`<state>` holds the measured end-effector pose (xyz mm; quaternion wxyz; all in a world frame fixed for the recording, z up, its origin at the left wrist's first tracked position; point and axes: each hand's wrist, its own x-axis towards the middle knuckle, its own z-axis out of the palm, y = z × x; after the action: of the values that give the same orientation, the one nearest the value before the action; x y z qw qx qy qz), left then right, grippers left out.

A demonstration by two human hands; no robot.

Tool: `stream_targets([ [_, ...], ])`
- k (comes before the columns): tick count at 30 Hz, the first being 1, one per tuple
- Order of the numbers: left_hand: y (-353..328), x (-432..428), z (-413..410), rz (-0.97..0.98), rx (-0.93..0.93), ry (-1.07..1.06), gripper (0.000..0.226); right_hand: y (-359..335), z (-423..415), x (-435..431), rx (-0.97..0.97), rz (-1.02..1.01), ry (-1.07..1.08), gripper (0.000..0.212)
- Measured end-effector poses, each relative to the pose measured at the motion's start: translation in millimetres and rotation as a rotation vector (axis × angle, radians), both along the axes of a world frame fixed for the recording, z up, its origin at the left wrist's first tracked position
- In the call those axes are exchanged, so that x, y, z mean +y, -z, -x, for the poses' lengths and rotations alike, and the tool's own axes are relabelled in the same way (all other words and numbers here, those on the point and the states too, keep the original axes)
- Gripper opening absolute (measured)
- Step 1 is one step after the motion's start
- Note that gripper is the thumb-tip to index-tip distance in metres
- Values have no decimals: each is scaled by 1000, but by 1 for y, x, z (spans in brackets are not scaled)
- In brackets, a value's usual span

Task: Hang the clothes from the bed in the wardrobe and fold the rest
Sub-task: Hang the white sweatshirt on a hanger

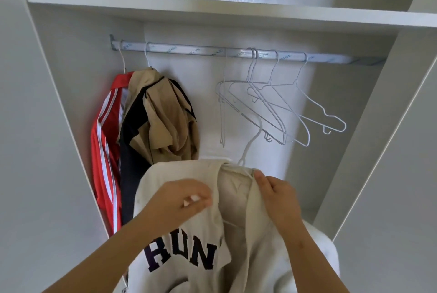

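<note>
A cream sweatshirt [165, 174] with dark letters on its chest fills the lower middle, in front of the open wardrobe. A white wire hanger [250, 143] sits in its neck, with the hook sticking up above the collar. My left hand [182, 200] grips the fabric at the left of the neck opening. My right hand [276, 195] pinches the collar edge on the right. Above runs the metal wardrobe rail [201, 51].
A red striped jacket [106, 150] and a tan and dark garment [163, 117] hang at the rail's left end. Several bare white wire hangers [279, 108] hang right of middle. A white shelf [212, 8] spans above the rail. Wardrobe side panels [369, 127] close in both sides.
</note>
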<state>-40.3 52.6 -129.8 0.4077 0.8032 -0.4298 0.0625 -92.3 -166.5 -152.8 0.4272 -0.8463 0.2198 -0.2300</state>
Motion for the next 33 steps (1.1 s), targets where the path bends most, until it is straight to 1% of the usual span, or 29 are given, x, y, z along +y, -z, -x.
stream_targets([
  [1,-3,0,-4,53,-113,-95,11,1,0,2,-6,-4,-4,58],
  [2,-9,-3,-8,62,-250,-199,21,1,0,5,-4,0,-11,57],
  [3,-13,-8,-12,-5,-335,-266,39,1,0,7,1,10,-22,56],
  [4,-18,-14,-15,-136,-350,-300,51,1,1,9,6,19,-37,53],
  [5,-19,-20,-16,-284,-296,-298,55,2,2,10,8,25,-55,51],
  [6,-17,-25,-17,-387,-216,-273,51,2,3,11,8,24,-73,50],
  [7,-14,-28,-18,-410,-121,-237,42,1,5,10,5,21,-86,50],
  [8,-12,-30,-18,-374,-62,-214,34,0,6,9,-2,17,-93,52],
  [10,-10,-32,-19,-267,-30,-209,23,-3,8,8,-38,3,-113,49],
  [11,-11,-32,-18,-212,-8,-211,17,-5,9,8,-76,-10,-147,42],
  [13,-13,-35,-17,-92,87,-200,4,-12,10,9,-152,-73,-258,21],
  [14,-14,-38,-17,-42,128,-191,11,-16,11,10,-150,-100,-312,16],
  [16,-16,-41,-16,7,204,-144,20,-15,12,10,-166,-101,-365,29],
  [18,-19,-38,-15,21,312,-35,25,-13,13,10,-219,-92,-358,34],
  [20,-22,-34,-15,38,480,57,21,-12,13,10,-217,-77,-346,34],
  [21,-24,-33,-15,65,573,59,18,-12,11,11,-197,-70,-335,31],
  [23,-25,-35,-14,130,704,-13,14,-10,7,13,-120,-47,-291,24],
  [25,-24,-43,-11,156,711,-151,15,-5,2,17,-22,-10,-232,24],
  [26,-22,-47,-9,181,705,-208,16,-3,1,20,12,-2,-204,31],
  [28,-16,-54,-5,243,726,-272,17,2,-3,23,31,-49,-146,47],
  [30,-16,-56,-3,326,796,-259,22,4,-5,23,40,-108,-87,57],
  [32,-20,-51,-7,429,870,-172,26,8,-5,19,44,-166,-46,61],
  [33,-21,-46,-9,408,844,-136,25,11,-5,18,41,-199,-25,61],
])
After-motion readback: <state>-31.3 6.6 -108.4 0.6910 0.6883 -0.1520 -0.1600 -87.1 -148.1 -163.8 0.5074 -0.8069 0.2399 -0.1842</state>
